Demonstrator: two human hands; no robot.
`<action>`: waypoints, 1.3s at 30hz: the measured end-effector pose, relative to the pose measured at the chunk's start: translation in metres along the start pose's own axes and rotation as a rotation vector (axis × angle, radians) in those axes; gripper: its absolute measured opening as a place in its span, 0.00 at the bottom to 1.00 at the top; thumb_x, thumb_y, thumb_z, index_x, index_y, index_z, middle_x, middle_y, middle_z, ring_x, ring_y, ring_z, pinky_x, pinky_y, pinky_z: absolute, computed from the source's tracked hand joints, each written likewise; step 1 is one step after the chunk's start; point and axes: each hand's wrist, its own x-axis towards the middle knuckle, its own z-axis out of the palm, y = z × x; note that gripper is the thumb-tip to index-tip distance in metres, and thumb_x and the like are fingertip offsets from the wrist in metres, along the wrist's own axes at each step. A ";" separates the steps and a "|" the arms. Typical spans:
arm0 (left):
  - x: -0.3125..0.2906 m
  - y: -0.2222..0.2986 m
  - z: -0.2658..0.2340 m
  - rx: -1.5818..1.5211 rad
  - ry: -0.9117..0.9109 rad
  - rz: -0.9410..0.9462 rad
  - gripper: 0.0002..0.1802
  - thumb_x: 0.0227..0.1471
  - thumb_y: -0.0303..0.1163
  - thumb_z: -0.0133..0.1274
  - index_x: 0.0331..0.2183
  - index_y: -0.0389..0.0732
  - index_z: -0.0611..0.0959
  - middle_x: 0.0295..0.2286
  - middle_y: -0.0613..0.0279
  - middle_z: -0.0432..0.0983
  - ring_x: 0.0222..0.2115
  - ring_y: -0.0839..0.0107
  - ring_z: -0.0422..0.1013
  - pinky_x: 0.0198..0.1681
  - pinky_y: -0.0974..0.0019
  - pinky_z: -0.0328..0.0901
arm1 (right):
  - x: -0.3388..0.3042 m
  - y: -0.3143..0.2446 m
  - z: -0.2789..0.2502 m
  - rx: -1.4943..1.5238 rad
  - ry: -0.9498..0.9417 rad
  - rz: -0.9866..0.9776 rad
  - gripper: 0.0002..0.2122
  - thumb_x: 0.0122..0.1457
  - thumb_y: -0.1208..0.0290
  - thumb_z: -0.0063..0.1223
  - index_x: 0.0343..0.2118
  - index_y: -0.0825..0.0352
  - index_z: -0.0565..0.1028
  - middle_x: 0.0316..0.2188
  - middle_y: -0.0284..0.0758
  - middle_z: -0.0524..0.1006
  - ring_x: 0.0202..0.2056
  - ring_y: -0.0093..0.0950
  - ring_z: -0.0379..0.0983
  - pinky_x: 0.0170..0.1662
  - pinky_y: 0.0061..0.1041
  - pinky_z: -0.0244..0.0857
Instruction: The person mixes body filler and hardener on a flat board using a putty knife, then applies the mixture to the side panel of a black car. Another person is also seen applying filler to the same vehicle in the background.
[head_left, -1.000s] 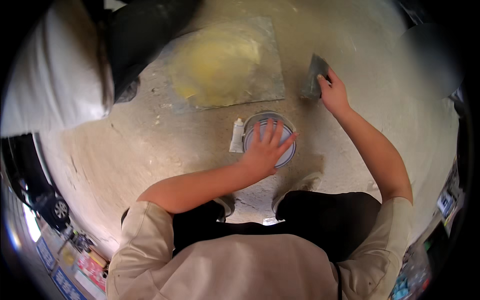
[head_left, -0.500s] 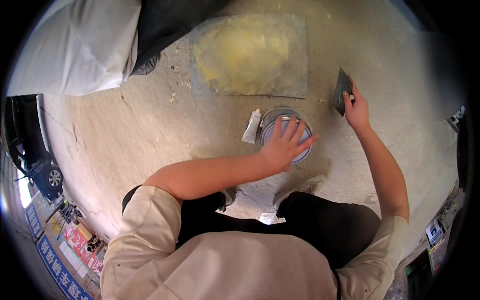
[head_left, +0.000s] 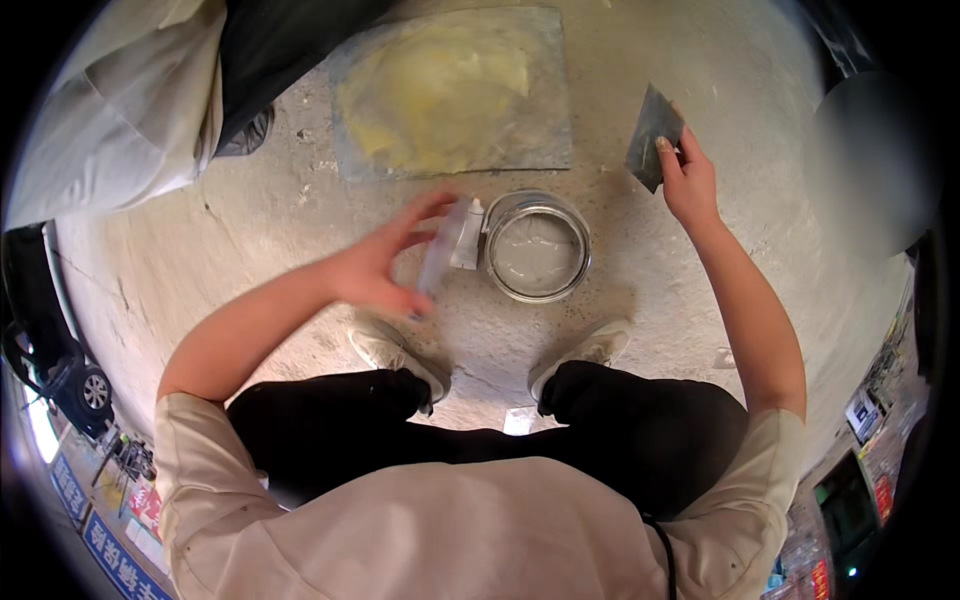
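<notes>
My left hand (head_left: 372, 268) grips a round can lid (head_left: 441, 252), tilted almost edge-on and a little blurred, to the left of the metal can (head_left: 491, 268). The can stands uncovered on the floor with pale grey paste (head_left: 537, 250) inside. Partly behind the lid lies a white tube (head_left: 467, 240) with a small cap, close against the can's left side. Farther out on the right, my right hand (head_left: 692, 188) holds a dark, flat scraper blade (head_left: 647, 138), thumb on its face, above the floor.
Beyond the can lies a flat grey board (head_left: 552, 140) smeared with yellow. Another person's dark trouser leg and light garment (head_left: 150, 90) fill the upper left. My shoes (head_left: 385, 350) flank the near side of the can. A dark vehicle (head_left: 75, 385) stands far left.
My left hand has lifted the lid off the can and carried it left, baring the paste. My right hand still holds the scraper. The whole view has shifted slightly.
</notes>
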 end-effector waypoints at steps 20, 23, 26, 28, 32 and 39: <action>-0.073 -0.199 -0.042 -0.819 0.181 -0.607 0.34 0.57 0.53 0.44 0.54 0.35 0.69 0.48 0.54 0.71 0.49 0.64 0.68 0.55 0.64 0.60 | -0.050 -0.070 -0.009 0.029 -1.098 0.199 0.26 0.43 0.78 0.50 0.51 0.70 0.66 0.37 0.35 0.75 0.39 0.25 0.71 0.42 0.26 0.64; -0.083 -0.203 -0.051 -0.438 0.315 -0.638 0.33 0.57 0.53 0.45 0.51 0.33 0.72 0.46 0.54 0.73 0.48 0.66 0.67 0.53 0.66 0.60 | -0.061 -0.117 -0.001 -0.451 -1.123 0.014 0.20 0.43 0.79 0.49 0.44 0.70 0.67 0.25 0.48 0.74 0.30 0.43 0.72 0.32 0.35 0.65; -0.084 -0.205 -0.057 0.016 0.435 -0.599 0.32 0.57 0.53 0.44 0.47 0.33 0.75 0.41 0.52 0.76 0.43 0.64 0.71 0.47 0.65 0.63 | -0.069 -0.146 0.007 -0.593 -1.110 0.040 0.18 0.43 0.79 0.50 0.42 0.70 0.70 0.29 0.49 0.75 0.32 0.47 0.71 0.34 0.37 0.66; -0.081 -0.194 -0.062 0.322 0.406 -0.651 0.28 0.57 0.52 0.44 0.45 0.36 0.77 0.39 0.50 0.76 0.41 0.60 0.72 0.45 0.63 0.65 | -0.080 -0.135 0.014 -0.532 -1.009 -0.198 0.17 0.45 0.79 0.49 0.42 0.68 0.71 0.30 0.47 0.74 0.34 0.45 0.72 0.36 0.36 0.66; -0.079 -0.200 -0.062 0.675 0.552 -0.535 0.24 0.57 0.51 0.42 0.44 0.41 0.77 0.42 0.47 0.73 0.42 0.49 0.70 0.46 0.57 0.65 | -0.099 -0.138 0.034 -0.659 -0.856 -0.363 0.16 0.46 0.80 0.48 0.41 0.68 0.73 0.32 0.42 0.73 0.35 0.40 0.72 0.38 0.34 0.67; -0.070 -0.187 -0.058 0.775 0.589 -0.400 0.21 0.57 0.47 0.43 0.45 0.44 0.74 0.47 0.53 0.67 0.47 0.50 0.66 0.48 0.55 0.63 | -0.112 -0.116 0.066 -0.983 -0.757 -0.687 0.19 0.44 0.78 0.49 0.43 0.72 0.73 0.31 0.39 0.72 0.34 0.34 0.70 0.38 0.30 0.67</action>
